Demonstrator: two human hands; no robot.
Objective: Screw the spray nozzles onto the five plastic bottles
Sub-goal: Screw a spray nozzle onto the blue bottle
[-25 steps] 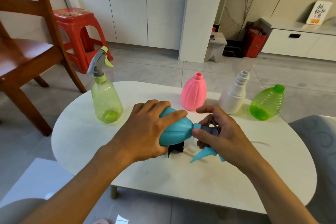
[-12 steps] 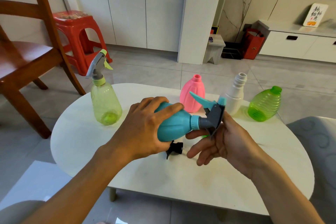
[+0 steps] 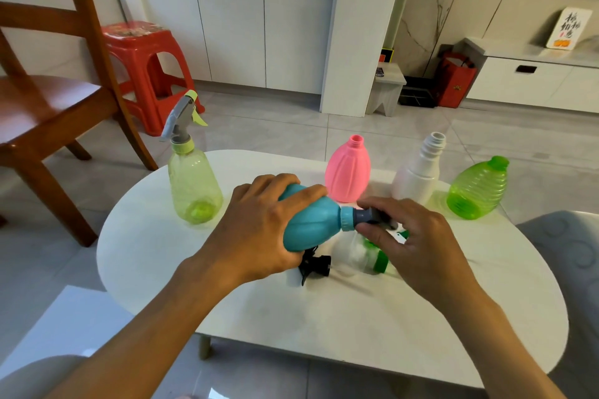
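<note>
My left hand [image 3: 259,223] grips a teal bottle [image 3: 312,220] held sideways above the white table [image 3: 324,317]. My right hand [image 3: 408,236] is closed around the grey spray nozzle [image 3: 366,214] on the bottle's neck; most of the nozzle is hidden by my fingers. A pale yellow-green bottle [image 3: 193,185] with its nozzle fitted stands at the left. Behind my hands, a pink bottle [image 3: 347,170], a white bottle [image 3: 418,172] and a green ribbed bottle [image 3: 476,188] have open necks. A black nozzle [image 3: 314,266] and a green-and-white nozzle [image 3: 372,256] lie on the table under my hands.
A wooden chair [image 3: 48,100] and a red plastic stool [image 3: 142,61] stand to the left beyond the table. A grey cushion [image 3: 570,256] sits at the right edge. White cabinets and a red bag [image 3: 455,81] are at the back.
The nozzle's trigger swung from pointing down to pointing up, and is now hidden as my right hand closed over the nozzle from above. The teal bottle stays sideways in my left hand.
</note>
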